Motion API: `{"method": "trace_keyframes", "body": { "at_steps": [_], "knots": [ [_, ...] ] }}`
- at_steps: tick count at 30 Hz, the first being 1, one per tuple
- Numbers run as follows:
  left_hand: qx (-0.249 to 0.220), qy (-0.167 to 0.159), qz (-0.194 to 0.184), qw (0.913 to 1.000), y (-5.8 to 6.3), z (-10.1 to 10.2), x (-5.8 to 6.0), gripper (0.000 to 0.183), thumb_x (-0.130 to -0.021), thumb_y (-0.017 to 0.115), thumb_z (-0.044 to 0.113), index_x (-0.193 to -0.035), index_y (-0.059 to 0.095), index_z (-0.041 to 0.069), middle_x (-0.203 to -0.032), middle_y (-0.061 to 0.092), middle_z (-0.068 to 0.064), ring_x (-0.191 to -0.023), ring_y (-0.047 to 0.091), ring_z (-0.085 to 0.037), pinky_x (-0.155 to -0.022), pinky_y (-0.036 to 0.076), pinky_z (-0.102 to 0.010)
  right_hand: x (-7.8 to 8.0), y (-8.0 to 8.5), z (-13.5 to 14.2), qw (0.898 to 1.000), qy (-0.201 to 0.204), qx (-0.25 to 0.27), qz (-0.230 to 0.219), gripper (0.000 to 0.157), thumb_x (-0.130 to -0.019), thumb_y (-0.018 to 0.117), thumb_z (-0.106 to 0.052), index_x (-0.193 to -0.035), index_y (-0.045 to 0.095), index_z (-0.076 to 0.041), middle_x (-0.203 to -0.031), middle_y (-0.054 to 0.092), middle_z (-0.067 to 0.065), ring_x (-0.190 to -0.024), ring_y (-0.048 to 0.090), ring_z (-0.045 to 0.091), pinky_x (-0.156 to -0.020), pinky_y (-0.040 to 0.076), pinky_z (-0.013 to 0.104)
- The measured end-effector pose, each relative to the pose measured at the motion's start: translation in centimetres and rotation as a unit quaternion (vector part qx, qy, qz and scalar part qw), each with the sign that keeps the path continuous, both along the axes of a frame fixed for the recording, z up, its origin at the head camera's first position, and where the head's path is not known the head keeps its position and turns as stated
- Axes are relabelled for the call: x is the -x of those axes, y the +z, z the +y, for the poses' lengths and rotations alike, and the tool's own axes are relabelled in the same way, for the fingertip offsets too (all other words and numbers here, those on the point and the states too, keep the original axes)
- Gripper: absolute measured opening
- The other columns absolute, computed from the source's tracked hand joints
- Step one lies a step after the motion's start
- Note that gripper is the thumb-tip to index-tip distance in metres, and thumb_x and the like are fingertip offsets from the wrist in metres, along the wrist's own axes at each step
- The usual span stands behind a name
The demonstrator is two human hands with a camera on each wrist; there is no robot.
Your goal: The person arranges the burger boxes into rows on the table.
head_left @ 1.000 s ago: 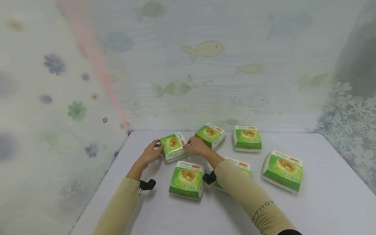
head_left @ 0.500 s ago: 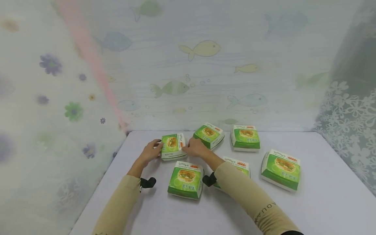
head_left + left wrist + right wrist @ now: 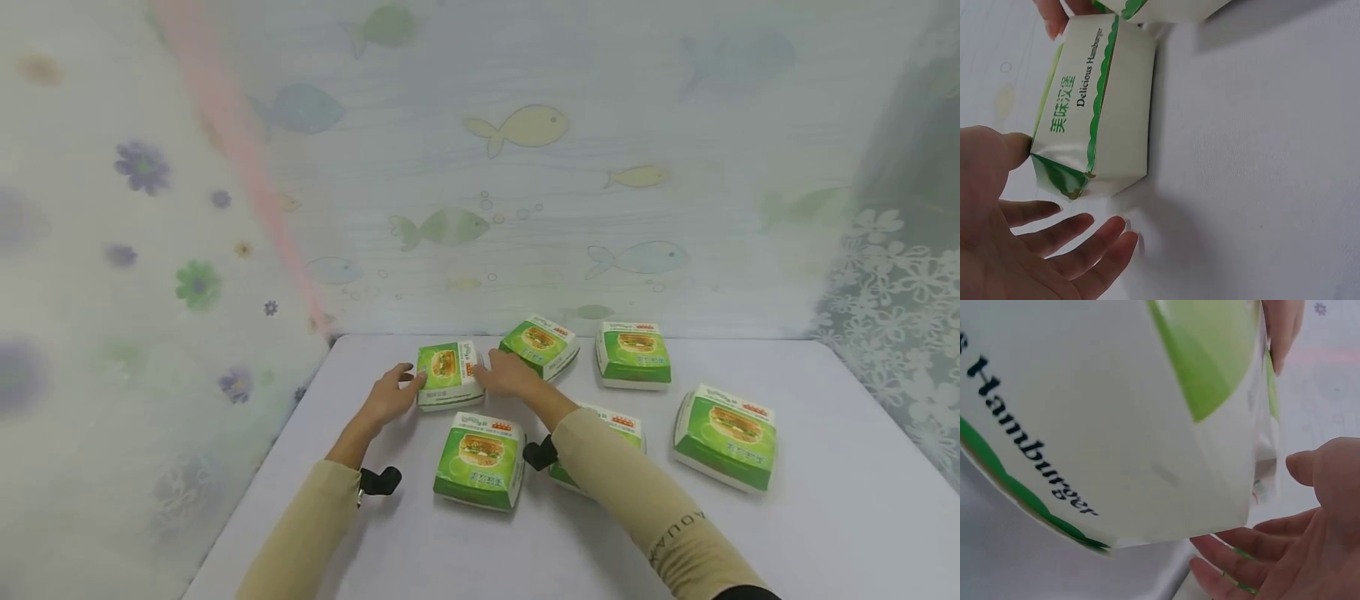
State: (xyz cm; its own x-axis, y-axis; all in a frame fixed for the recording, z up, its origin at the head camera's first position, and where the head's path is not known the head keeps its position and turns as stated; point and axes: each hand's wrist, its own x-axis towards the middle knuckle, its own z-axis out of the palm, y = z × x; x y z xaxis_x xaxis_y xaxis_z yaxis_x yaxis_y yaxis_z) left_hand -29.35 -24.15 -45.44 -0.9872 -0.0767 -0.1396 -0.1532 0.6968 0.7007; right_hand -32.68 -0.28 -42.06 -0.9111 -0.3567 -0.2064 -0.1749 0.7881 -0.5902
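Note:
A green and white hamburger box [image 3: 442,375] sits at the far left of the table, its burger picture facing up. My left hand [image 3: 392,397] is at its left side. In the left wrist view the thumb tip lies right at the box's corner, while the other fingers [image 3: 1075,231] spread out away from the cardboard. My right hand [image 3: 510,375] is at the box's right side, with the thumb and fingers [image 3: 1241,550] apart in the right wrist view. Another hamburger box [image 3: 1085,412] fills much of that view and hides part of the scene.
One hamburger box [image 3: 480,460] lies just in front of the hands. Another box [image 3: 538,346] is right behind my right hand, and a third [image 3: 633,356] stands further right. My right forearm partly covers a box [image 3: 618,423]. One more box [image 3: 725,437] lies at the right.
The far-left box has turned from a slant to nearly square with the table. My left hand's fingers have loosened and moved slightly away from its side.

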Motion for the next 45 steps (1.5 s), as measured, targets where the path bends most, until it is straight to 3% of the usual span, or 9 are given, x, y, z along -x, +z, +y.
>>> {"method": "trace_keyframes", "body": {
  "at_steps": [4, 8, 11, 14, 20, 25, 35, 43, 45],
  "knots": [
    [0.0, -0.002, 0.006, 1.0, 0.0, 0.5, -0.2, 0.066, -0.107, 0.046, 0.042, -0.157, 0.034, 0.002, -0.154, 0.044, -0.025, -0.146, 0.033, -0.048, -0.111, 0.036, -0.065, 0.2, -0.3, -0.1, 1.0, 0.017, 0.005, -0.005, 0.062, -0.111, 0.037, -0.038, -0.154, 0.036, 0.005, -0.155, 0.044, 0.023, -0.143, 0.043, 0.036, -0.114, 0.04, 0.048],
    [-0.01, -0.009, 0.004, 0.9999, 0.2, 0.9, -0.1, 0.062, -0.109, 0.043, 0.038, -0.157, 0.033, 0.001, -0.154, 0.043, -0.026, -0.144, 0.036, -0.047, -0.111, 0.039, -0.063, 0.2, -0.4, -0.3, 0.999, 0.032, -0.005, 0.008, 0.048, -0.11, 0.04, -0.036, -0.133, 0.057, 0.003, -0.126, 0.063, 0.018, -0.11, 0.061, 0.028, -0.092, 0.05, 0.039],
    [-0.022, -0.013, 0.0, 0.9997, 0.4, 1.0, 0.2, 0.06, -0.109, 0.039, 0.034, -0.158, 0.032, 0.0, -0.155, 0.042, -0.027, -0.145, 0.037, -0.046, -0.111, 0.04, -0.06, 0.0, -0.3, -0.5, 0.999, 0.038, -0.016, 0.012, 0.04, -0.109, 0.043, -0.036, -0.111, 0.063, -0.001, -0.099, 0.062, 0.012, -0.083, 0.056, 0.021, -0.072, 0.046, 0.033],
    [-0.027, -0.02, 0.002, 0.9994, 0.5, 1.0, 0.6, 0.058, -0.11, 0.035, 0.03, -0.157, 0.032, -0.002, -0.155, 0.041, -0.027, -0.144, 0.038, -0.044, -0.11, 0.041, -0.058, -0.3, -0.1, -0.7, 0.999, 0.041, -0.023, 0.015, 0.038, -0.108, 0.046, -0.038, -0.104, 0.064, -0.004, -0.088, 0.059, 0.007, -0.074, 0.051, 0.018, -0.064, 0.041, 0.03],
    [-0.039, -0.023, -0.005, 0.9989, 0.7, 0.8, 1.2, 0.056, -0.11, 0.033, 0.028, -0.158, 0.031, -0.001, -0.154, 0.042, -0.025, -0.137, 0.045, -0.04, -0.106, 0.044, -0.055, -0.7, 0.3, -0.9, 0.998, 0.046, -0.034, 0.013, 0.037, -0.107, 0.047, -0.039, -0.094, 0.064, -0.01, -0.077, 0.056, 0.003, -0.066, 0.05, 0.016, -0.058, 0.039, 0.029],
    [-0.034, -0.015, -0.01, 0.9992, 0.7, 0.7, 1.0, 0.058, -0.11, 0.035, 0.033, -0.159, 0.029, 0.001, -0.158, 0.037, -0.026, -0.147, 0.033, -0.045, -0.115, 0.035, -0.06, -0.7, 0.4, -0.7, 0.999, 0.034, -0.036, 0.002, 0.036, -0.107, 0.048, -0.039, -0.087, 0.063, -0.012, -0.074, 0.054, 0.002, -0.063, 0.048, 0.015, -0.056, 0.038, 0.029],
    [-0.028, -0.005, 0.0, 0.9996, 0.4, 0.9, 0.1, 0.059, -0.109, 0.043, 0.036, -0.156, 0.034, 0.002, -0.156, 0.041, -0.025, -0.147, 0.032, -0.046, -0.113, 0.036, -0.063, -0.7, -0.1, 0.1, 0.999, 0.017, -0.034, 0.016, 0.041, -0.108, 0.047, -0.04, -0.125, 0.058, -0.004, -0.098, 0.061, 0.008, -0.083, 0.058, 0.021, -0.068, 0.045, 0.034],
    [-0.039, -0.015, -0.002, 0.9991, 0.5, 0.8, 0.6, 0.056, -0.11, 0.035, 0.032, -0.159, 0.032, 0.003, -0.161, 0.034, -0.023, -0.152, 0.023, -0.044, -0.118, 0.026, -0.063, -0.9, 0.2, -0.1, 0.999, 0.025, -0.022, 0.013, 0.03, -0.105, 0.051, -0.036, -0.091, 0.06, -0.011, -0.077, 0.057, 0.002, -0.066, 0.051, 0.016, -0.058, 0.039, 0.03],
    [-0.043, -0.018, -0.006, 0.9989, 0.6, 0.7, 0.9, 0.056, -0.111, 0.033, 0.032, -0.159, 0.031, 0.003, -0.162, 0.032, -0.023, -0.151, 0.024, -0.044, -0.118, 0.029, -0.063, -1.0, 0.2, -0.2, 0.999, 0.029, -0.023, 0.016, 0.031, -0.105, 0.052, -0.036, -0.086, 0.058, -0.012, -0.074, 0.055, 0.001, -0.064, 0.049, 0.015, -0.057, 0.038, 0.029]
  ]
}}
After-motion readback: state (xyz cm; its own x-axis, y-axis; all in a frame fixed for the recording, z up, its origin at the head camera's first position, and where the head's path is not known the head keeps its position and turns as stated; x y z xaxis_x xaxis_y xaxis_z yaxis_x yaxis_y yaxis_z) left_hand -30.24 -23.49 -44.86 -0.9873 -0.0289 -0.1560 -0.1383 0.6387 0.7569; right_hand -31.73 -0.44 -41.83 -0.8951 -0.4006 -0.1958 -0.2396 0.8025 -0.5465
